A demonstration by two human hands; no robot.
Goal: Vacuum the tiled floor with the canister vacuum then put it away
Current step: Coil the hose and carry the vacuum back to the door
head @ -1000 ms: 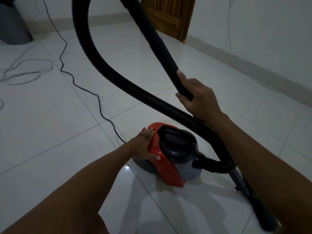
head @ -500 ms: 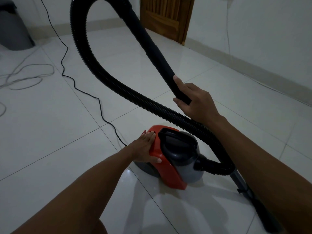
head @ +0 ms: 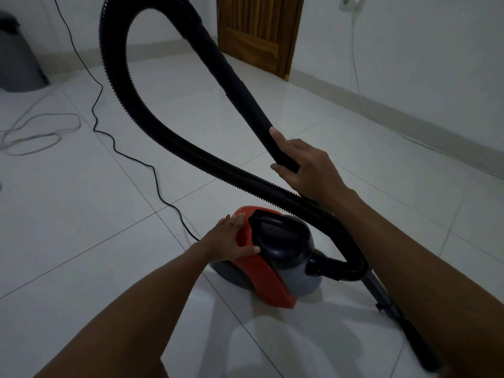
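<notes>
Not much has changed since a second ago: left hand [head: 230,238] still lies flat, fingers straight, on the red canister vacuum [head: 272,257] sitting on the near floor tiles [head: 81,214]; right hand [head: 308,166] keeps its fingers wrapped round the black wand [head: 240,85], hose [head: 163,140] looping the same.

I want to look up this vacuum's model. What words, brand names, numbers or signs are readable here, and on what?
None can be read.
Canister vacuum: no brand, label or number shows on its red and grey shell; the left hand covers part of the red side.
Black wand, gripped by the right hand: no markings visible.
Wall socket: too small and dim to show any text.
</notes>
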